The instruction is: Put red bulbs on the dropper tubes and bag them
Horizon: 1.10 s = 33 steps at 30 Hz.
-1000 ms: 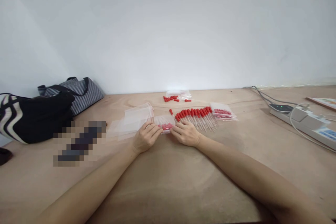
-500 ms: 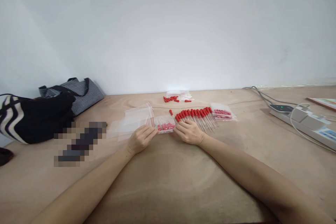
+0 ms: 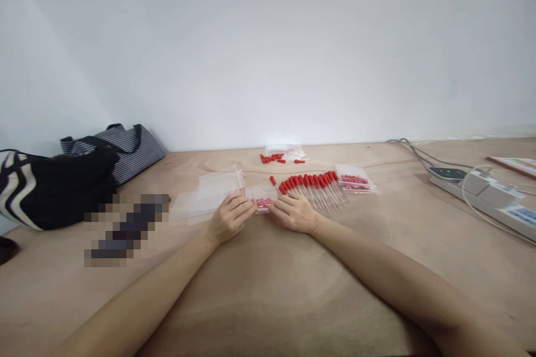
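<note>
A clear zip bag (image 3: 262, 195) with several red-bulbed droppers inside lies in front of me, its zip edge toward me. My left hand (image 3: 233, 215) pinches the left end of that edge, and my right hand (image 3: 294, 212) pinches the right end. Both hands are closed, with the thumbs partly hidden. Just beyond my right hand, a row of loose droppers (image 3: 312, 181) with red bulbs and clear stems lies on the wooden table (image 3: 268, 290). Beside my left hand is a stack of flat, clear zip bags (image 3: 215, 189).
Another filled zip bag (image 3: 355, 179) lies right of the dropper row. Near the wall are loose red bulbs (image 3: 272, 158) and a clear bag (image 3: 285, 149). A black bag (image 3: 75, 189) and a striped bag (image 3: 134, 150) stand left; a power strip (image 3: 494, 195) with cables lies right.
My hands have come closer together along the zip edge of the bag, the right hand sliding left and the left hand shifting slightly right. The other things lie as before.
</note>
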Each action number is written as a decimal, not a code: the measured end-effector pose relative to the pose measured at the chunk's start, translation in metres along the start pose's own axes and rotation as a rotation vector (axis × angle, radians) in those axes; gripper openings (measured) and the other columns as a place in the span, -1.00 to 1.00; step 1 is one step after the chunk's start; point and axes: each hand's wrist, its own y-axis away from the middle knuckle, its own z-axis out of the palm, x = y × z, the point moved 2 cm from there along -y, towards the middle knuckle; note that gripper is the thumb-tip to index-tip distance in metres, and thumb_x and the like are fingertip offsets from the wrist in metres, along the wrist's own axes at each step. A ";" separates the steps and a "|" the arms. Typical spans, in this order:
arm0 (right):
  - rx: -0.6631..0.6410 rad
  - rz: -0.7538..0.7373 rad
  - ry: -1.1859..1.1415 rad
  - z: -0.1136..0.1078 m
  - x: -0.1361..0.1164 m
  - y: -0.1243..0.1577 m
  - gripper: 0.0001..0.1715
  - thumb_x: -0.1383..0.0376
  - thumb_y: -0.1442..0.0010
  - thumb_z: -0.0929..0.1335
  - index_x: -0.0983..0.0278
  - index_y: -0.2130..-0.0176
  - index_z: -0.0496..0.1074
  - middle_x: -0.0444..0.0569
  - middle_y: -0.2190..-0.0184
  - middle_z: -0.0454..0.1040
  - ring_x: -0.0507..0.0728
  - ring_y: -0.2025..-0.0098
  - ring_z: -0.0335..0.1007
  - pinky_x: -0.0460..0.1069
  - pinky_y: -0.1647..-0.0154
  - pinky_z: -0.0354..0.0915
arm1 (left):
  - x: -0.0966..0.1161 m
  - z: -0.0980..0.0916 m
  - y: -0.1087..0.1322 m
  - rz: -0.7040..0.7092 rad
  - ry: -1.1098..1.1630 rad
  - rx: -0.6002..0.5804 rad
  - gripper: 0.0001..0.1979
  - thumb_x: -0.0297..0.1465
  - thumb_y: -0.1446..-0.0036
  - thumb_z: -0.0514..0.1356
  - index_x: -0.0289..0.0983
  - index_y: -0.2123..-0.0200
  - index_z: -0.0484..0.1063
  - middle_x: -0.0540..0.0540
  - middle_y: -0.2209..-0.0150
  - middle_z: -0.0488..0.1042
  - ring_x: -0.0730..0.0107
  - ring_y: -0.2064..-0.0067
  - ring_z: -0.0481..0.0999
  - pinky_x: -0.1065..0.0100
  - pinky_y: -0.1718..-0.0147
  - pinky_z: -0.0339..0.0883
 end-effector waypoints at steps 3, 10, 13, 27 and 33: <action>-0.007 0.006 -0.006 0.001 -0.002 -0.002 -0.72 0.41 -0.21 0.15 0.33 0.41 0.37 -0.10 0.56 0.33 -0.03 0.49 0.13 -0.03 0.50 -0.09 | 0.003 0.001 -0.004 0.000 0.001 0.015 -0.84 -0.54 -0.09 0.08 -0.28 0.23 0.34 -0.05 0.38 0.50 0.42 0.32 0.44 0.28 0.26 0.32; 0.066 -0.031 0.023 -0.002 -0.008 -0.009 -0.74 0.41 -0.19 0.17 0.32 0.42 0.37 -0.10 0.54 0.36 -0.02 0.47 0.13 -0.04 0.50 -0.09 | 0.010 0.008 -0.008 0.031 -0.009 0.028 -0.88 -0.59 -0.08 0.06 -0.36 0.30 0.35 -0.11 0.38 0.49 0.38 0.33 0.43 0.25 0.24 0.33; 0.108 -0.043 0.014 -0.003 -0.011 -0.013 -0.74 0.44 -0.17 0.19 0.32 0.49 0.35 -0.12 0.58 0.34 -0.02 0.49 0.12 -0.04 0.51 -0.11 | 0.010 0.006 -0.008 0.054 -0.030 0.015 -0.86 -0.60 -0.09 0.03 -0.36 0.31 0.35 -0.11 0.38 0.49 0.38 0.33 0.43 0.23 0.23 0.32; 0.049 0.199 -0.082 -0.001 -0.008 -0.012 -0.75 0.33 -0.17 0.21 0.27 0.48 0.38 -0.14 0.61 0.33 -0.01 0.47 0.12 -0.05 0.49 -0.08 | 0.007 -0.001 -0.007 -0.020 -0.022 0.021 -0.85 -0.59 -0.12 0.00 -0.34 0.33 0.34 -0.09 0.44 0.47 0.39 0.37 0.40 0.29 0.31 0.31; 0.039 0.218 -0.093 -0.001 -0.007 -0.013 -0.77 0.33 -0.14 0.22 0.27 0.49 0.38 -0.13 0.59 0.35 0.00 0.46 0.14 -0.05 0.48 -0.07 | 0.004 -0.004 -0.004 -0.038 -0.007 0.016 -0.86 -0.56 -0.11 0.04 -0.30 0.27 0.35 -0.07 0.39 0.48 0.39 0.33 0.41 0.27 0.26 0.29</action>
